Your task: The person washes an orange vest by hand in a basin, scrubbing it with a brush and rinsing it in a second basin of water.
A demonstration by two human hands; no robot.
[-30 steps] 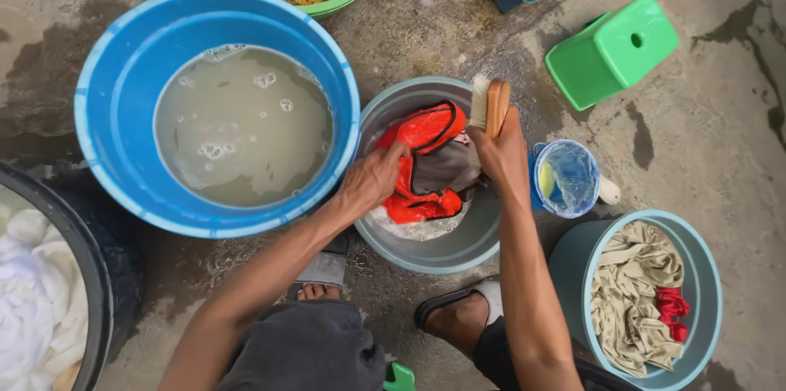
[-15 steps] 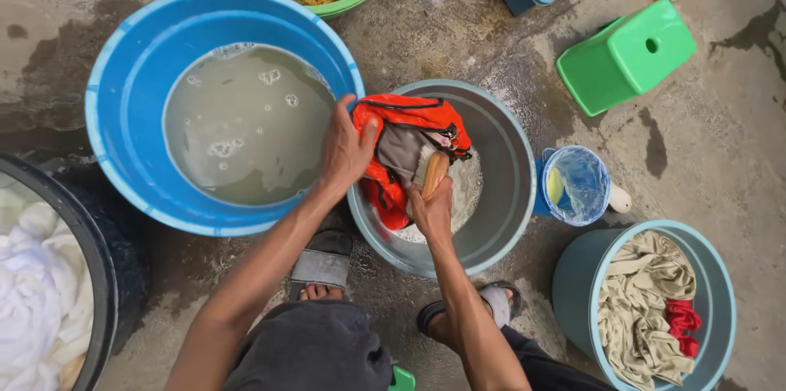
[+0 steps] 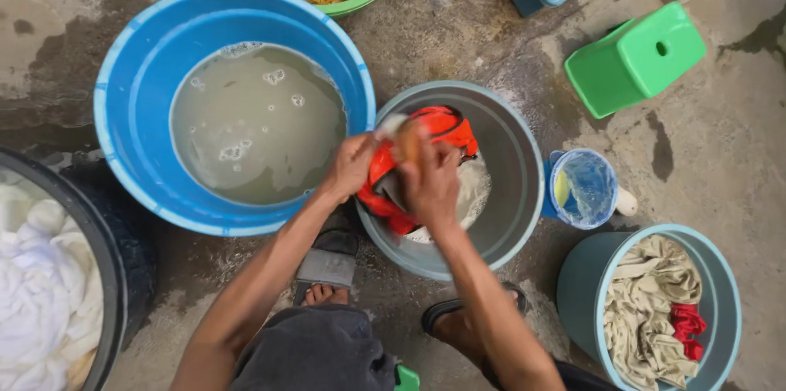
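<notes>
- Dark tub of white cloth at nine o'clock; one.
- Blue basin of cloudy water; one.
- Left hand, forearm rising from six o'clock, grip closed on the orange garment at the grey basin's left rim.
- Right hand bent over the garment, grip closed around a scrub brush, blurred.
- Two more blue-grey containers, at three and five o'clock.
- One green stool at two o'clock.
</notes>
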